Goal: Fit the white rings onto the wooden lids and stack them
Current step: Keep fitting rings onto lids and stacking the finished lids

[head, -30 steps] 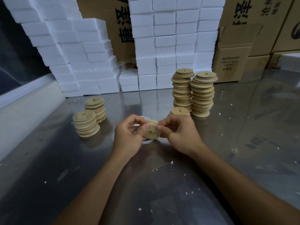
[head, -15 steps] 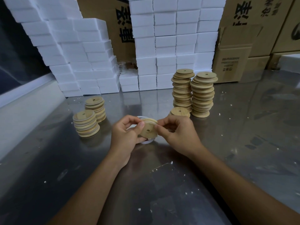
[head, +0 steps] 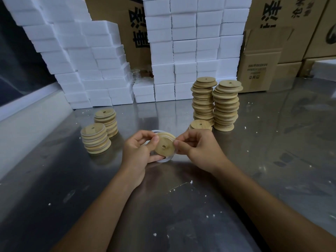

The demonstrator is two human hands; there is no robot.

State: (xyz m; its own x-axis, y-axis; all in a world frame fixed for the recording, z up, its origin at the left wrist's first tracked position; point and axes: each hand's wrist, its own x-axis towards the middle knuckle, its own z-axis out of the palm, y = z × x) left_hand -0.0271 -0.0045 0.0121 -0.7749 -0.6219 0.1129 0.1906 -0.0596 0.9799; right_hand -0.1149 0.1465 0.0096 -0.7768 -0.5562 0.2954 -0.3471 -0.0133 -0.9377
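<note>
Above the steel counter point(head: 272, 160), the left hand point(head: 138, 151) and right hand point(head: 200, 150) are pinching a tilted wooden lid point(head: 164, 147) between their fingertips, a white ring point(head: 164, 160) lying just beneath. Farther back, short lid stacks point(head: 95, 140) are sitting left and tall lid stacks point(head: 225, 106) right, before white foam blocks point(head: 181, 51).

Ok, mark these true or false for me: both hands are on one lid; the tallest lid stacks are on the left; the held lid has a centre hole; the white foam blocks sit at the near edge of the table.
1. Both the left hand and the right hand hold one wooden lid: true.
2. The tallest lid stacks stand on the left: false, the tall stacks are on the right; the short stacks are on the left.
3. The held lid has a centre hole: true.
4. White foam blocks sit at the table's near edge: false, they are piled at the back.
</note>
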